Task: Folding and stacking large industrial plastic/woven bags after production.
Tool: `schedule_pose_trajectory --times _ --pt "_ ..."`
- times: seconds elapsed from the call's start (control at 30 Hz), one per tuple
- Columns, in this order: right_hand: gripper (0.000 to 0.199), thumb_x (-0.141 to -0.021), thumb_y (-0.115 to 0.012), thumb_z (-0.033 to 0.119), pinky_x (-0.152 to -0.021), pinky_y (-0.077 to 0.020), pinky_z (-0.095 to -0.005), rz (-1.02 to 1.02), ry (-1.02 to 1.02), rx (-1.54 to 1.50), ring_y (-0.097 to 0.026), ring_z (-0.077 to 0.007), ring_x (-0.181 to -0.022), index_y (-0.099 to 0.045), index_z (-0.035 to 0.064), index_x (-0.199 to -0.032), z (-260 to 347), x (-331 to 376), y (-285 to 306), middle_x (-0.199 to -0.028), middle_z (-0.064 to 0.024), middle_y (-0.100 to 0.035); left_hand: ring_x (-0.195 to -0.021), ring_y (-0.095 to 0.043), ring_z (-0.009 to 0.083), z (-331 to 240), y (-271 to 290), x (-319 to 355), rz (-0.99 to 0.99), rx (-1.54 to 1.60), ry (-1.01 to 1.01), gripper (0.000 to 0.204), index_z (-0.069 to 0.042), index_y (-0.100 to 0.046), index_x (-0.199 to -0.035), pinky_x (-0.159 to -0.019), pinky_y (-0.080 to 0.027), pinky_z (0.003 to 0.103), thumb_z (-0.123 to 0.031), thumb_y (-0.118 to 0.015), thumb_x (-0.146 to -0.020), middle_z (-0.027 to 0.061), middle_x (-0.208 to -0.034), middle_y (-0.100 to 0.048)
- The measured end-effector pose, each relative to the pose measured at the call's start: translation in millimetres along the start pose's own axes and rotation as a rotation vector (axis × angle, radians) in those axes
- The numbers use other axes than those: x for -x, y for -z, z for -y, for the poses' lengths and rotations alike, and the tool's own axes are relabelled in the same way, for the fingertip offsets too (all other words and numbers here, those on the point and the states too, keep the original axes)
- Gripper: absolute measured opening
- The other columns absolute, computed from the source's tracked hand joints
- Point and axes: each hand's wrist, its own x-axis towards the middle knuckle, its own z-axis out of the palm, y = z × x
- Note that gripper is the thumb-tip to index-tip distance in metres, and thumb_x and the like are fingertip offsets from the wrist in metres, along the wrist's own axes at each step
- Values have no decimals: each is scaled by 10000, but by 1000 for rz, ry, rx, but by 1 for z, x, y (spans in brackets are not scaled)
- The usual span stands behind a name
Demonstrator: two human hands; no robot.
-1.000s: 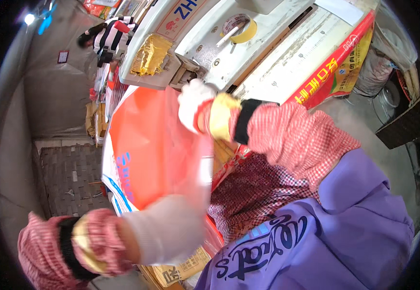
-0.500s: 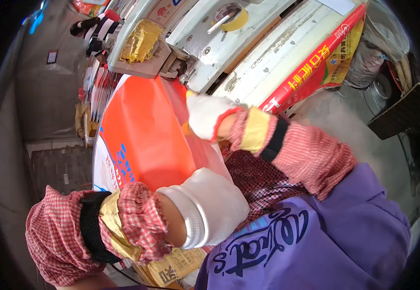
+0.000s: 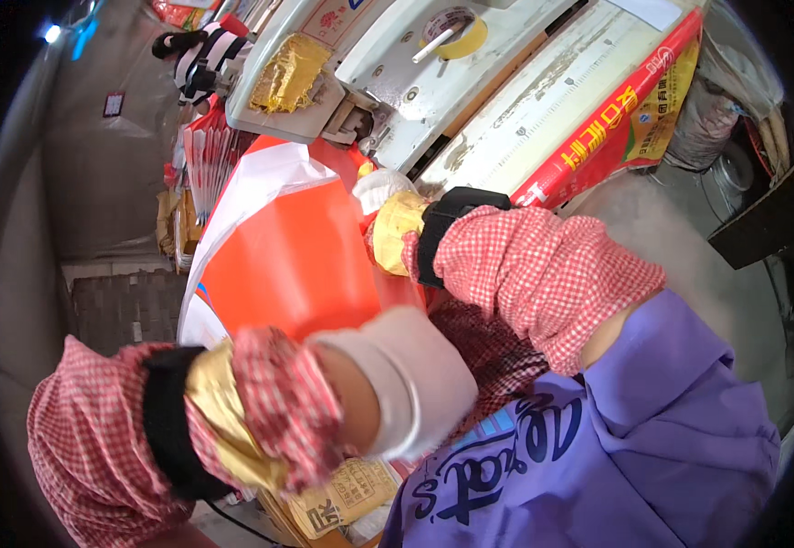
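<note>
A large orange-red and white plastic sheet or bag point(image 3: 292, 265) stretches in front of me, its far end by the head of a white sewing machine point(image 3: 292, 110). My right hand point(image 3: 382, 190), in a white glove, lies on the bag's far right side, close to the machine head. A yellow fingertip shows, but the other fingers are hidden behind the wrist. Over the near right part of the bag is my left hand point(image 3: 429, 379), white-gloved and blurred. Its fingers are bent down out of sight, so what they hold cannot be seen.
On the machine lies a yellow tape roll point(image 3: 459, 36) with a white stick across it. A red and yellow printed sack point(image 3: 611, 119) covers the table edge at right. Folded bags point(image 3: 210, 151) stand at far left. A dark board point(image 3: 762, 215) leans at right.
My right hand has moved left and forward toward the machine head, its forearm now reaching further across. The bag has shifted, with more white showing at its far left edge.
</note>
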Motion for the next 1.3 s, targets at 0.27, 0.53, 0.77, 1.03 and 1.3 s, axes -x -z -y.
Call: schedule_pose_trajectory --times 0.27,0.53,0.77,1.03,1.3 --pt "403 -913 -347 214 -390 -377 -370 114 -53 -109 -447 -248 -407 -468 -3 -596 -20 -8 -10 -492 -130 -466 -520 -583 259 -4 -83 0 -412 143 2 98 -98 -636 -626 -490 -457 372 -157 -570 -668 80 -552 -567" --pt "385 -910 -355 243 -419 -396 -377 255 -49 -208 -474 -255 -446 -483 -26 -666 -12 -17 -28 -527 -140 -489 -623 -581 300 51 -7 -7 -257 198 220 331 -69 -622 -653 -547 -444 414 -386 -584 -737 126 -608 -559" --pt "387 -907 -361 268 -444 -412 -384 369 -59 -302 -498 -262 -481 -496 -47 -727 -22 3 -38 -558 -148 -510 -560 -576 214 11 -39 6 -244 72 39 88 -103 -648 -636 -472 -429 347 -160 -581 -632 52 -561 -568" --pt "407 -904 -369 297 -472 -431 -392 498 -95 -379 -525 -269 -520 -510 -70 -797 -12 16 -41 -593 -158 -533 -490 -527 276 73 -4 57 -305 349 236 256 -120 -625 -647 -470 -413 381 -344 -571 -758 94 -502 -486" --pt "446 -901 -377 326 -501 -449 -399 635 -95 -446 -553 -276 -559 -525 -93 -866 -7 3 -70 -628 -168 -557 -593 -625 209 5 -50 -11 -575 122 -34 83 -102 -634 -597 -477 -490 338 -122 -615 -675 28 -629 -620"
